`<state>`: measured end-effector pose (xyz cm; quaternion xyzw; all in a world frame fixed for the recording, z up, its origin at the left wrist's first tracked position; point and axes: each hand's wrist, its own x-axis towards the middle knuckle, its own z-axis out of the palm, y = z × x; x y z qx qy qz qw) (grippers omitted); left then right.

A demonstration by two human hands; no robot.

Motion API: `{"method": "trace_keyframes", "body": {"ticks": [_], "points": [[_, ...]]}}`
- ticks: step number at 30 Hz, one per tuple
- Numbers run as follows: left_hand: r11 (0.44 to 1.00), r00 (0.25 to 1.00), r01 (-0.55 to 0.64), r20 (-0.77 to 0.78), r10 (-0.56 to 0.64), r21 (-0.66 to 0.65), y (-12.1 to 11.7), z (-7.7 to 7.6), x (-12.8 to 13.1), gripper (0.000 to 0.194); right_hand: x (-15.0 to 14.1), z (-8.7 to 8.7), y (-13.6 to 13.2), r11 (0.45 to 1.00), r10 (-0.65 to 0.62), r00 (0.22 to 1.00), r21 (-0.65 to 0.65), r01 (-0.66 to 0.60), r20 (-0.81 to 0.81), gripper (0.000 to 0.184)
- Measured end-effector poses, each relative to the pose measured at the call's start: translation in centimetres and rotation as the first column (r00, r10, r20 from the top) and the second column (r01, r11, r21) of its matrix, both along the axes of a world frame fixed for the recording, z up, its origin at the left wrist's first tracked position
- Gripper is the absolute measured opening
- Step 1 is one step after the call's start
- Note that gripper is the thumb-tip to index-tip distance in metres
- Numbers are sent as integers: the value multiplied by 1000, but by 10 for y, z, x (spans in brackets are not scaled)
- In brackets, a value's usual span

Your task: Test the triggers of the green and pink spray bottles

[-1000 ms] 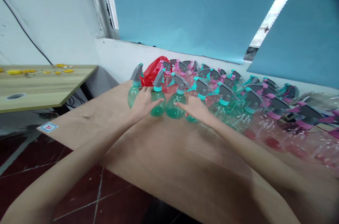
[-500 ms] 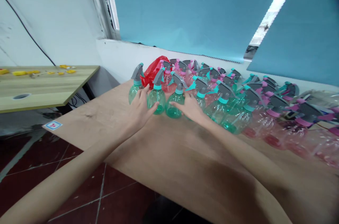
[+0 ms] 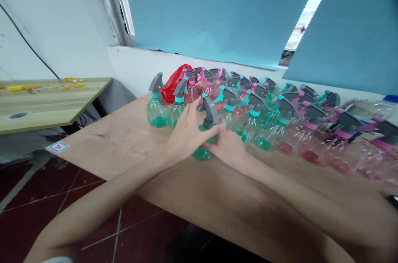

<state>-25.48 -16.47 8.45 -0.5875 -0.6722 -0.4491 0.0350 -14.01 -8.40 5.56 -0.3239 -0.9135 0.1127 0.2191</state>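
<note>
A green see-through spray bottle (image 3: 202,155) with a grey trigger head stands slightly tilted between my two hands, in front of the rows. My left hand (image 3: 189,129) is closed at its collar from the left, thumb stretched across the front. On the other side my right hand (image 3: 229,146) wraps the bottle's body, hiding much of it. Another green spray bottle (image 3: 177,109) is just behind my left hand, partly covered by it. To its left is one more green spray bottle (image 3: 158,110), upright with a little green showing at its base.
Several green and pink spray bottles (image 3: 281,128) crowd the table's back and right side. A red plastic bag (image 3: 175,85) lies behind the left bottles. The brown tabletop (image 3: 124,138) ends at a front edge above red floor tiles. A second table (image 3: 56,103) holds yellow items.
Both hands have closed in on one green spray bottle, which has moved nearer to me and tilted. My left hand moved right, away from the neighbouring bottle. The view has shifted slightly.
</note>
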Motion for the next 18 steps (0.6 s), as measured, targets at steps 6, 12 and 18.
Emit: {"method": "trace_keyframes", "body": {"ticks": [6,12,18], "points": [[992,989,122,77,-124,33,33,4,29,53,36,-6,-10,983,-93,989,170,72,118,84],[963,947,265,175,-270,49,53,-5,52,20,85,-23,0,953,13,996,301,-38,86,89],[929,895,368,256,-365,40,73,-10,67,22,144,-51,38,944,131,983,288,-162,127,73]]}}
